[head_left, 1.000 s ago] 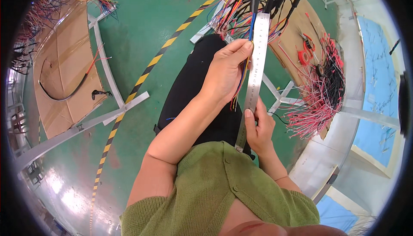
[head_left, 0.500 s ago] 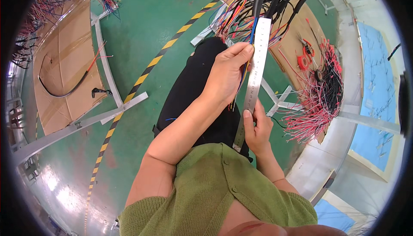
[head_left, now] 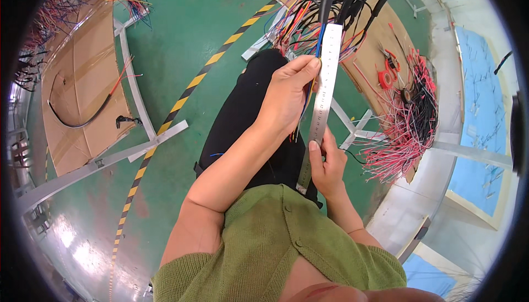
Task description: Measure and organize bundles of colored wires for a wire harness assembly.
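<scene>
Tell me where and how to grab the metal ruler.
Pinch the metal ruler below its middle, probably from the right, thumb on its face: it is thin and flat, and the left hand and coloured wires crowd its upper left edge.

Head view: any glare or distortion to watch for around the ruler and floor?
Head view: ruler washed pale toward its top end, fine marks hard to read; head view: bright glare on floor at lower left; head view: striped tape looks bowed, corners black.
</scene>
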`<control>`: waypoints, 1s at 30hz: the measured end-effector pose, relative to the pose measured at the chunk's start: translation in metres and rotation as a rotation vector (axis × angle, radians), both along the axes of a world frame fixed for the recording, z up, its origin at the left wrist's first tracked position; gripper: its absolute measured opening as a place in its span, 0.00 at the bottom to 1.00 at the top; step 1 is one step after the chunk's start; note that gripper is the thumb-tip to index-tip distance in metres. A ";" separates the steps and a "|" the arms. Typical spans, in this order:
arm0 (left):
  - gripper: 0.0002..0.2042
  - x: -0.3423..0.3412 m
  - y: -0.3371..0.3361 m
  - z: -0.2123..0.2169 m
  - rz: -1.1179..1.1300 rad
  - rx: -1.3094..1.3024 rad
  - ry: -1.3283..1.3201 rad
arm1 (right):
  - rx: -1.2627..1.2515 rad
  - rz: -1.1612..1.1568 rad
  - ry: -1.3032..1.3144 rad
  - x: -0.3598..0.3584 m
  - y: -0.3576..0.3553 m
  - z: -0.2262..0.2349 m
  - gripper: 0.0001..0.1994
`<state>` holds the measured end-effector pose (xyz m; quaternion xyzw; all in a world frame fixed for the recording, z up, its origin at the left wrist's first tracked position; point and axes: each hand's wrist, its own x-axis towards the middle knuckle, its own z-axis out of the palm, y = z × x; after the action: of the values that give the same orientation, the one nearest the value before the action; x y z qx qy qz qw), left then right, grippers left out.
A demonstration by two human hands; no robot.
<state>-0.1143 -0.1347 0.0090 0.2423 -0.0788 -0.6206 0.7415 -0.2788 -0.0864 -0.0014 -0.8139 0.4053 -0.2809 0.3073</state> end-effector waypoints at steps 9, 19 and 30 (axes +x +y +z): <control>0.09 -0.001 -0.001 0.000 -0.008 0.005 0.000 | -0.003 0.005 -0.011 0.000 0.000 -0.002 0.21; 0.09 -0.001 0.004 0.004 -0.080 0.040 -0.016 | -0.027 0.007 0.032 0.001 -0.003 -0.002 0.21; 0.10 -0.014 -0.001 0.001 0.113 0.068 -0.052 | 0.113 -0.039 -0.017 0.007 0.000 -0.015 0.19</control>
<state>-0.1285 -0.1353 0.0095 0.2873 -0.0631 -0.5738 0.7643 -0.2716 -0.0866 -0.0167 -0.7848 0.4334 -0.2704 0.3509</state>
